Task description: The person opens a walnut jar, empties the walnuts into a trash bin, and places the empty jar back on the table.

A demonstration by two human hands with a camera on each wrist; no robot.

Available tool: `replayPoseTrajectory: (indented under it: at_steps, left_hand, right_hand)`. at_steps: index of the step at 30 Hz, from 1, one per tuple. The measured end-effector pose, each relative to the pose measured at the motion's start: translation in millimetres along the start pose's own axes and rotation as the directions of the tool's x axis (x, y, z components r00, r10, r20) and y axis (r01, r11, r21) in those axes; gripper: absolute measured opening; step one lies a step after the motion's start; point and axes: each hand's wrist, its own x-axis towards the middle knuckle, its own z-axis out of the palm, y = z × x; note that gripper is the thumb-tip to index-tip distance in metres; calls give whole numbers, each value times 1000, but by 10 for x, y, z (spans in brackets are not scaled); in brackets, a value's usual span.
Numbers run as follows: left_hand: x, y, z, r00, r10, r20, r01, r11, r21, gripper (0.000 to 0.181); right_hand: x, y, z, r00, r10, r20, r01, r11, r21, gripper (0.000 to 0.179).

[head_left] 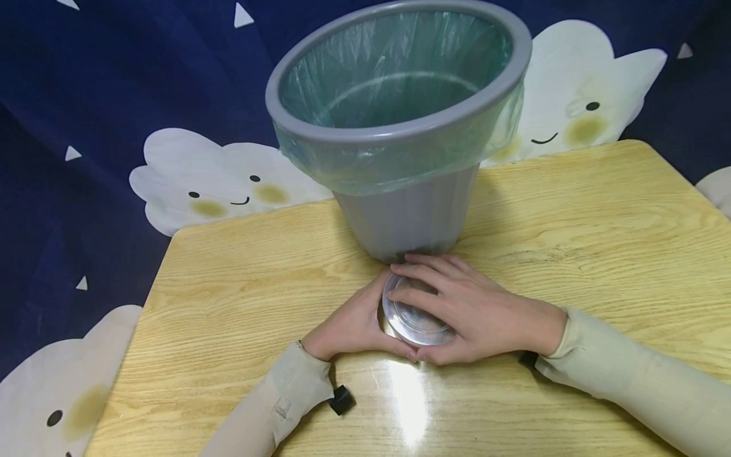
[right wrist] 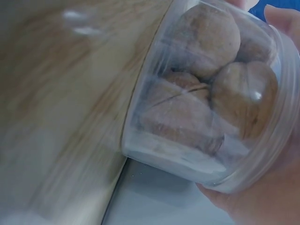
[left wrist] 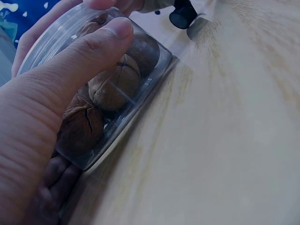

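A clear plastic jar (left wrist: 133, 96) stands on the table in front of the bin. Several brown walnuts (right wrist: 246, 96) with split shells show through its wall in both wrist views. My left hand (head_left: 356, 320) grips the jar's side, its thumb lying along the near wall; most of its fingers are hidden behind the jar in the head view. From the right, my right hand (head_left: 480, 311) holds the round lid (head_left: 408, 320), fingers spread across its top and thumb at the near rim. Both thumb tips meet at the near side. The lid sits on the jar.
A grey bin (head_left: 408, 216) lined with a green plastic bag (head_left: 394, 158) stands right behind the jar, close to the fingers. Wood-grain tabletop (head_left: 240, 304) surrounds them. A dark blue cloth (head_left: 143, 76) with white clouds hangs beyond the table edge.
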Motion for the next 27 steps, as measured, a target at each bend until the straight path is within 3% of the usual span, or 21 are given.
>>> replayPoseTrajectory:
  at_steps: [10,19,27]
  left_hand:
    - [-5,18,-7,1000,-1,4,1,1000,-5,129]
    - [-38,261,-62,999,-39,10,39,998,-39,127]
    - [-46,302,-74,999,-52,8,52,998,-19,126]
  right_hand:
    - [4,12,-13,1000,-18,2,18,1000,10,74]
    - [3,23,-18,1000,-20,6,20,1000,17,76]
    - [1,38,-26,1000,-13,27,12,999,30,77]
